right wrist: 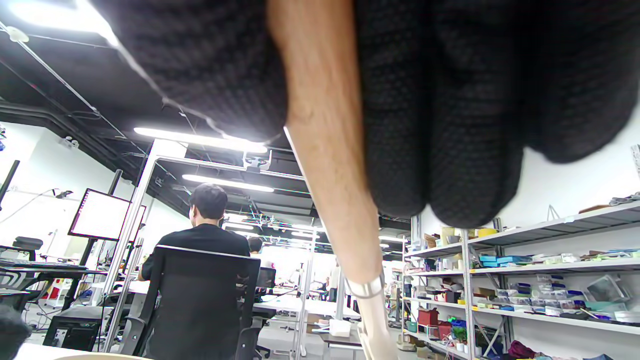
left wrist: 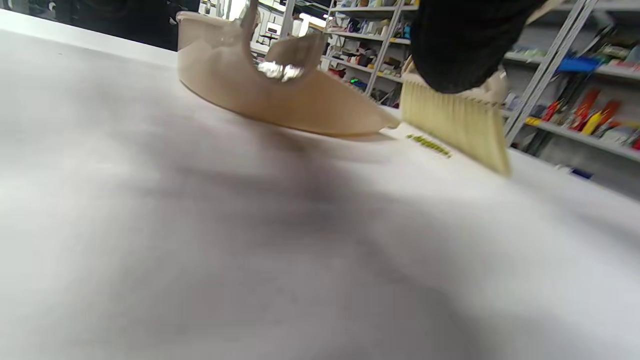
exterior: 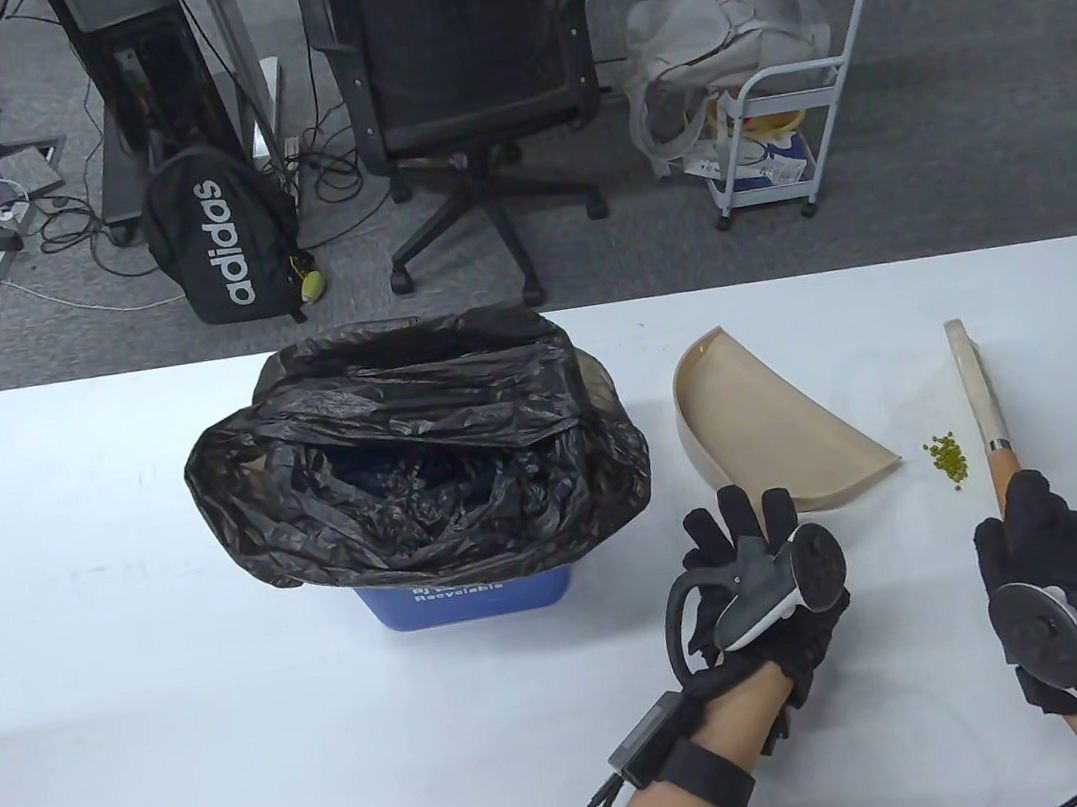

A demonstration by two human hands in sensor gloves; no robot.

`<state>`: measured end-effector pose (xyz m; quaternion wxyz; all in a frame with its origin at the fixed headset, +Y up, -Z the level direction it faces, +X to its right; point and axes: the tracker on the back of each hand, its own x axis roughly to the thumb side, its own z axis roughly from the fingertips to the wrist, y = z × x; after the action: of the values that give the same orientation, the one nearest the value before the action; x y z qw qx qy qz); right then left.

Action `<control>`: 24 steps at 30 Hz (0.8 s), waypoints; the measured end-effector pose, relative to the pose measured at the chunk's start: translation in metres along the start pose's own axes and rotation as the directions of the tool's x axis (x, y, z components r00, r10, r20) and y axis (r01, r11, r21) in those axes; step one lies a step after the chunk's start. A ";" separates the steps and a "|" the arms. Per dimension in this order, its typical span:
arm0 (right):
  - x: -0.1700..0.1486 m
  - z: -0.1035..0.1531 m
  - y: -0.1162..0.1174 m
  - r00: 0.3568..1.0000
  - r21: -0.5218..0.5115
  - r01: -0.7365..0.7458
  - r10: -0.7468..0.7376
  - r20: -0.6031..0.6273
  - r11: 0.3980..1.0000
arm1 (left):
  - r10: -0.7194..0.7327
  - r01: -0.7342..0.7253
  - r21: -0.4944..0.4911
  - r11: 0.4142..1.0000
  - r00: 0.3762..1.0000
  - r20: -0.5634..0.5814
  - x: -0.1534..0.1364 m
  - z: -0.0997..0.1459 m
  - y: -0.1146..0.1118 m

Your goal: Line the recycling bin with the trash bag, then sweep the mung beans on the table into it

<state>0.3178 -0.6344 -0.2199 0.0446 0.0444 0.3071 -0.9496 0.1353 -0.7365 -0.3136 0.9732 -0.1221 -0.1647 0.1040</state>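
Note:
The blue recycling bin (exterior: 467,598) stands on the white table (exterior: 121,587) with the black trash bag (exterior: 413,442) folded over its rim. Right of it lies the beige dustpan (exterior: 775,429) (left wrist: 280,95). A small heap of green mung beans (exterior: 948,456) (left wrist: 430,145) sits between the dustpan and the brush (exterior: 976,389), whose pale bristles (left wrist: 457,122) stand on the table just right of the beans. My right hand (exterior: 1041,520) grips the brush's wooden handle (right wrist: 330,150), fingers (right wrist: 450,125) curled round it. My left hand (exterior: 745,534) hovers with straight fingers just short of the dustpan's near edge, holding nothing.
Beyond the table's far edge are an office chair (exterior: 457,62), a black backpack (exterior: 221,239) and a white trolley (exterior: 757,108). In the right wrist view, a seated person (right wrist: 200,240) and shelves (right wrist: 525,280) show far behind.

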 end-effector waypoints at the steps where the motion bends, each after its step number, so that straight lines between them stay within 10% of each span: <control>1: 0.000 0.000 0.000 1.000 0.001 0.000 0.000 0.002 1.000 | -0.007 0.007 0.003 1.000 1.000 0.001 0.000 -0.003 -0.002; 24: -0.016 0.005 -0.006 0.998 0.005 0.054 -0.054 -0.029 0.999 | -0.030 0.020 0.110 0.994 0.996 0.089 -0.022 -0.009 0.004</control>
<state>0.3325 -0.6317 -0.2103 0.0143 0.0499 0.3059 -0.9506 0.1177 -0.7398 -0.3289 0.9712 -0.0617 -0.2042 0.1063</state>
